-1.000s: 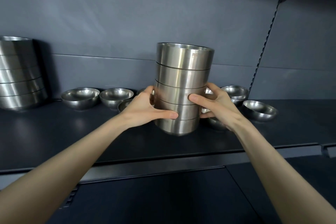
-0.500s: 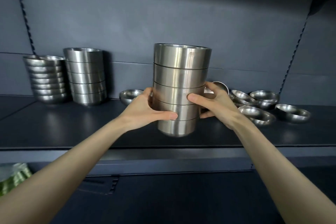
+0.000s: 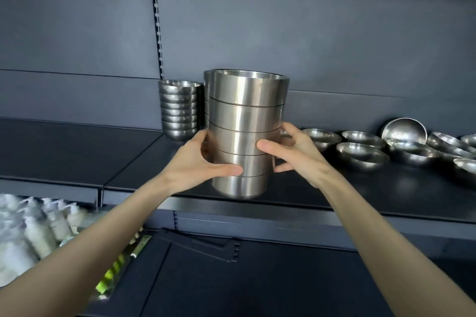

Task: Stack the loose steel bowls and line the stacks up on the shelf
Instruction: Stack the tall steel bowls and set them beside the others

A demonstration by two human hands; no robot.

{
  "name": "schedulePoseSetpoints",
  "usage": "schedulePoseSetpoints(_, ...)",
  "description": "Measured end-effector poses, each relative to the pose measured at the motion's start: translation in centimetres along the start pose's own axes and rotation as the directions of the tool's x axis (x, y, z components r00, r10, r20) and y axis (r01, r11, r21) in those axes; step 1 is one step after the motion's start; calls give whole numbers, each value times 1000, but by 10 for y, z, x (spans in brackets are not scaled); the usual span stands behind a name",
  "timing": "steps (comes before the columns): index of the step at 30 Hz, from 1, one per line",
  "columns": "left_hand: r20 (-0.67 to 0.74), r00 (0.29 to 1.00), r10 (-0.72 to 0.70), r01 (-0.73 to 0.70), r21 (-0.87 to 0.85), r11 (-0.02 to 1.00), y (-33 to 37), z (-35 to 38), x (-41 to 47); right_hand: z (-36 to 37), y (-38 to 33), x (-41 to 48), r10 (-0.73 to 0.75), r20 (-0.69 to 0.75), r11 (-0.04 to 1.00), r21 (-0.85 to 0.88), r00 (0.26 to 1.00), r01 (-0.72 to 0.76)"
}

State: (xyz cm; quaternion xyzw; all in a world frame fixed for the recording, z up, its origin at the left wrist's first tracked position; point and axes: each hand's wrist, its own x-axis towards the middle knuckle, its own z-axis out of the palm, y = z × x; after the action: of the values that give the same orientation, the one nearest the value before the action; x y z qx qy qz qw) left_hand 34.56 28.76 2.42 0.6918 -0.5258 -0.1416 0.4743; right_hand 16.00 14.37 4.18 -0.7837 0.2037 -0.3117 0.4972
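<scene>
Bowl stack upright between hands

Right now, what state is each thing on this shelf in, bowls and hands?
Tall stack of five straight-sided steel bowls: upright, gripped by both hands.
Left hand: grips the stack's left side.
Right hand: grips its right side.
Stack of rounded steel bowls: upright, nested, untouched.
Loose shallow steel bowls: unstacked, rims up.
Tipped steel bowl: on edge.
</scene>
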Motion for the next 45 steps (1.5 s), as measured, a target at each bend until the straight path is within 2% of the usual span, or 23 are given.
schedulePoseSetpoints(7,-87,994,-62,66,45,997,-52,-51,29,59,7,69,-9,82,1000,30,997,7)
schedulePoseSetpoints(16,-133,984,-116,123,45,991,-107,-89,81,101,29,154,3,109,1000,23,994,-6)
schedulePoseSetpoints(24,-37,996,-86,86,-2,996,-135,-111,110,122,37,182,0,74,1000,6,997,-1)
schedulePoseSetpoints(35,77,997,-19,19,-5,1000,-145,-120,117,134,29,169,52,32,999,-18,998,-52)
schedulePoseSetpoints(45,112,994,-2,5,-31,999,-146,-121,114,137,25,159,100,1,995,-20,995,-100)
